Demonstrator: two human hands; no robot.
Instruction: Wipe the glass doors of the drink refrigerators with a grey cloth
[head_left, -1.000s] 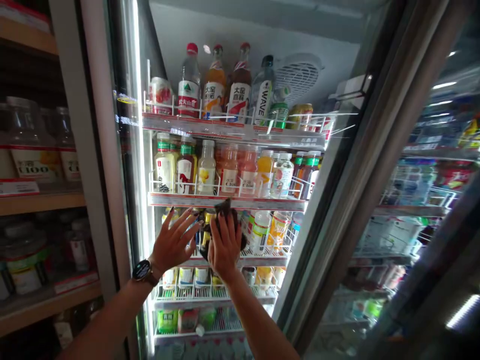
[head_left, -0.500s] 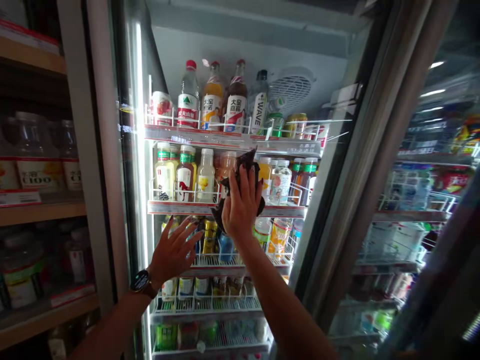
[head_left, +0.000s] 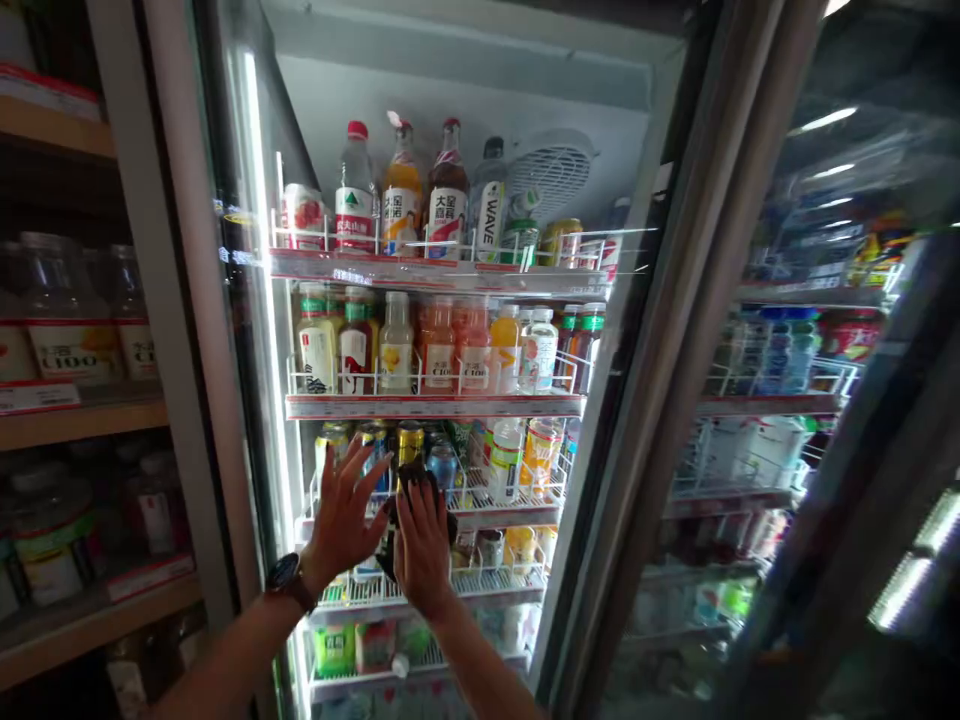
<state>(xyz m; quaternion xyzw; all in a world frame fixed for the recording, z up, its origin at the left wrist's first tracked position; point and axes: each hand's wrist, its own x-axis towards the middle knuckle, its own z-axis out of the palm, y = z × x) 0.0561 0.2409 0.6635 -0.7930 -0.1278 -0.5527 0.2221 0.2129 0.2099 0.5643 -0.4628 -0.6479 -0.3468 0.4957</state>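
Observation:
My right hand [head_left: 424, 545] lies flat over a dark cloth [head_left: 448, 522], pressing it to the glass door [head_left: 465, 40] of a lit drinks fridge. The cloth is crumpled, its edges sticking out around the fingers. To the left, my left hand [head_left: 346, 515] has its fingers spread, close to the glass; whether it touches the pane I cannot tell. A round-faced watch [head_left: 283, 572] sits on the left wrist. Behind the glass, a gold can [head_left: 409, 442] and a blue can [head_left: 442, 466] show just above the right hand.
Inside the fridge, wire-fronted shelves carry bottles such as an orange juice bottle [head_left: 505, 348] and a cola-dark bottle [head_left: 448, 190]. A metal door frame [head_left: 675, 330] runs down the right side. On the left stands a wooden shelf [head_left: 82, 432] with more bottles.
My right hand has moved down and left with the cloth, from the second shelf's level to below the third. My left hand stays spread, now nearer the right one. The view has shifted slightly.

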